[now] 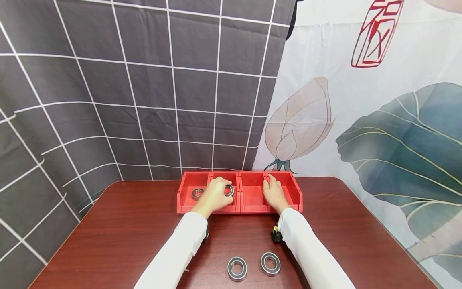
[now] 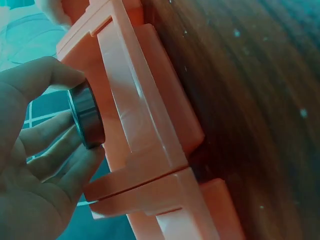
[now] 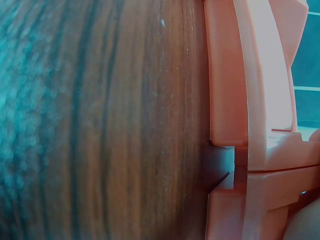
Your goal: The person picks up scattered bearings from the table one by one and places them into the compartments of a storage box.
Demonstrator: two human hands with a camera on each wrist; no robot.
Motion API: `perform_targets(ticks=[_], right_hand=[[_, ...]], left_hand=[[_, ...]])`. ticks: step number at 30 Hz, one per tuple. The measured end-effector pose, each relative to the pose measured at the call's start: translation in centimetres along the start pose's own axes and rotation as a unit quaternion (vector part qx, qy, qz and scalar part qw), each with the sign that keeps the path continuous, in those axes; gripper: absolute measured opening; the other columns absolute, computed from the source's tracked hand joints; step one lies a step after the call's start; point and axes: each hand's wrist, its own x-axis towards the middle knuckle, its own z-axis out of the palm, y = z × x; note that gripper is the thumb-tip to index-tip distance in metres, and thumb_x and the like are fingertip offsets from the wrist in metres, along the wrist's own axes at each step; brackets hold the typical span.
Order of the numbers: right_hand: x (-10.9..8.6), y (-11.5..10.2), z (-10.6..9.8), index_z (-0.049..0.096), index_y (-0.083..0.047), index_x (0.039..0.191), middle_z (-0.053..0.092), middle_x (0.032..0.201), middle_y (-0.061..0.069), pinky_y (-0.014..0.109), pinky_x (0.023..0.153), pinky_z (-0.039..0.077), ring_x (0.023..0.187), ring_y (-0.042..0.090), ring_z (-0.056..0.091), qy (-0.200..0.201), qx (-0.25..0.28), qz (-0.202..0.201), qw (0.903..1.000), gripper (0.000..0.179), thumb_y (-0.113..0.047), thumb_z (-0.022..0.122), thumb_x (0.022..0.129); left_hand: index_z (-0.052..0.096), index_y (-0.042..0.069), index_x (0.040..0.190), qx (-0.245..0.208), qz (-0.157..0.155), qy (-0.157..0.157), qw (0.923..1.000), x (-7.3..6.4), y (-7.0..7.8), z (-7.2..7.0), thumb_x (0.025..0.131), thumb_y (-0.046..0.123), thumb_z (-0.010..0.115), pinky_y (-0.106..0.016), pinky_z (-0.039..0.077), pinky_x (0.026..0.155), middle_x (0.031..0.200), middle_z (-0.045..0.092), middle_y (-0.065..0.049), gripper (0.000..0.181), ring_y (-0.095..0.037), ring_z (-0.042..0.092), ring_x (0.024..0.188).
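My left hand [image 1: 215, 194] pinches a ball bearing [image 1: 229, 190] between thumb and fingertips, over the second compartment from the left in a row of red bins [image 1: 252, 208]. The left wrist view shows the bearing [image 2: 87, 114] edge-on, with the thumb at one side and fingertips at the other. Another bearing [image 1: 197, 194] lies in the leftmost bin. My right hand [image 1: 275, 194] grips the divider between the two right bins, thumb on one side and fingers over the other. In the right wrist view only a sliver of that hand shows at the lower right edge.
Two more bearings lie on the brown table [image 1: 144, 224] near its front, one bearing [image 1: 237, 269] left of the other bearing [image 1: 270, 264]. Behind the bins hangs a dark grid-patterned cloth [image 1: 151, 88] beside a white floral cloth [image 1: 317, 48].
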Motion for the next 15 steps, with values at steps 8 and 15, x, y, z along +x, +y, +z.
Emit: perform_targets(ticks=[8,15], right_hand=[[-0.02,0.0,0.12,0.019,-0.007,0.153,0.035,0.142,0.023,0.06,0.107,0.031,0.129,0.039,0.037,0.002,0.007,0.001,1.0,0.058,-0.032,0.037,0.103],[0.07,0.05,0.13,0.022,-0.003,0.151,0.036,0.142,0.026,0.058,0.109,0.029,0.129,0.04,0.038,0.017,-0.002,-0.013,0.9998,0.057,-0.03,0.036,0.103]], left_hand=[[0.066,0.003,0.119,0.026,-0.014,-0.021,0.9993,0.49,0.23,0.21,0.077,0.019,0.076,-0.038,0.05,0.092,0.113,0.062,-0.011,0.046,-0.025,0.056,0.1],[0.066,-0.001,0.116,0.053,-0.004,-0.021,0.9984,0.96,0.43,0.7,0.077,0.012,0.074,-0.036,0.049,0.083,0.108,0.061,-0.015,0.042,-0.028,0.053,0.095]])
